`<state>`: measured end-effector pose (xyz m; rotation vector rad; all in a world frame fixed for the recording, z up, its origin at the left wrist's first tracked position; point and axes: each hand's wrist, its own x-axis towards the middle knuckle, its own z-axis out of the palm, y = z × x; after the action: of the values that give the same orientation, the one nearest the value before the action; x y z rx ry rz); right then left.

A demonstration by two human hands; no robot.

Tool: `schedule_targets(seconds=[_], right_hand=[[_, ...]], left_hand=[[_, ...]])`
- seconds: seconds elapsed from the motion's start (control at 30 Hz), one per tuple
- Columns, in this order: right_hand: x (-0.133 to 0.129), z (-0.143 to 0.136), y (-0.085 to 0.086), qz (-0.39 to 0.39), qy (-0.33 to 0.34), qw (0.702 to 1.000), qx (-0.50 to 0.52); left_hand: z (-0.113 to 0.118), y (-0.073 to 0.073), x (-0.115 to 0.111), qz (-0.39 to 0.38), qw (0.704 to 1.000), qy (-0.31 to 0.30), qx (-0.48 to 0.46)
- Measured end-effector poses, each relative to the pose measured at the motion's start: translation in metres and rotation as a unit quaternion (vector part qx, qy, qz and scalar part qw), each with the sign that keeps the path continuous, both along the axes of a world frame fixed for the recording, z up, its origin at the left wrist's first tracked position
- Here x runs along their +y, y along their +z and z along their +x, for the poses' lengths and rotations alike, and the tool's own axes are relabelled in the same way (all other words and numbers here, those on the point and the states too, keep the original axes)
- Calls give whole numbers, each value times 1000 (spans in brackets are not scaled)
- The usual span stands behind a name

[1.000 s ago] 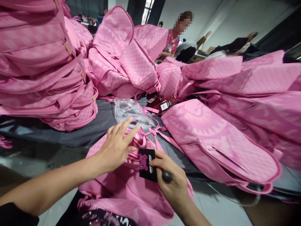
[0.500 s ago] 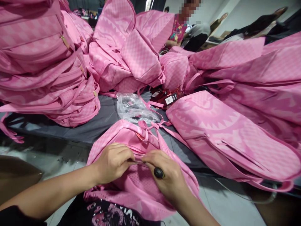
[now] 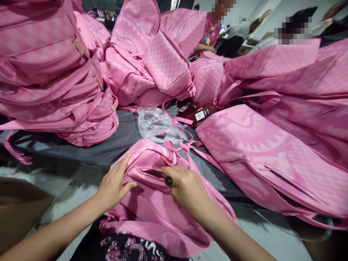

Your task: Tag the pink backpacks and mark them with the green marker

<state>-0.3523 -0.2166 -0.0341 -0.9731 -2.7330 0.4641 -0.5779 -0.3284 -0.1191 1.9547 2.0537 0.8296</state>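
A pink backpack (image 3: pixel 163 214) rests on my lap against the table's edge, its upper side facing me. My left hand (image 3: pixel 115 183) lies on its left side, thumb and fingers apart, holding nothing. The fingers of my right hand (image 3: pixel 186 186) are closed round a small tool with a black, round-ended handle (image 3: pixel 169 181). That hand is at a slit-like opening (image 3: pixel 152 173) near the top of the backpack. Most of the tool is hidden by the hand. Knotted pink straps (image 3: pixel 185 146) lie just beyond.
Stacked pink backpacks (image 3: pixel 40 72) rise at the left, and more (image 3: pixel 272 145) lie at the right. A clear plastic bag (image 3: pixel 156 125) and black tags (image 3: pixel 199 114) are on the grey-covered table (image 3: pixel 122 127). A brown box (image 3: pixel 21 210) stands lower left. People sit beyond.
My left hand has moved left, away from my right hand, and opened onto the backpack. My right hand has shifted slightly left and up with the tool. The view has shifted slightly.
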Motion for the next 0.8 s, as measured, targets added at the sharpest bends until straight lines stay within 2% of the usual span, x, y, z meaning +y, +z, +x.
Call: schedule_targets(seconds=[0.13, 0.27, 0.4, 0.5, 0.6, 0.73, 0.8], right_hand=[[6, -23, -3, -52, 23, 982, -182], [13, -42, -12, -42, 53, 968, -241], [14, -46, -17, -27, 87, 967, -239], [10, -44, -13, 4, 73, 973, -218], [5, -54, -14, 26, 66, 984, -161], [7, -82, -21, 15, 140, 983, -114], [11, -87, -20, 39, 179, 976, -117]], left_hand=[[6, -13, 0, 45, 999, 11, 6], [9, -18, 5, 68, 997, 23, 3], [9, -21, 8, 62, 997, 45, 12], [7, -22, 8, 55, 997, 46, 16], [3, -25, 5, 57, 998, 39, 12], [-5, -32, 2, 50, 998, 34, 1], [-8, -33, 3, 22, 999, 47, 2]])
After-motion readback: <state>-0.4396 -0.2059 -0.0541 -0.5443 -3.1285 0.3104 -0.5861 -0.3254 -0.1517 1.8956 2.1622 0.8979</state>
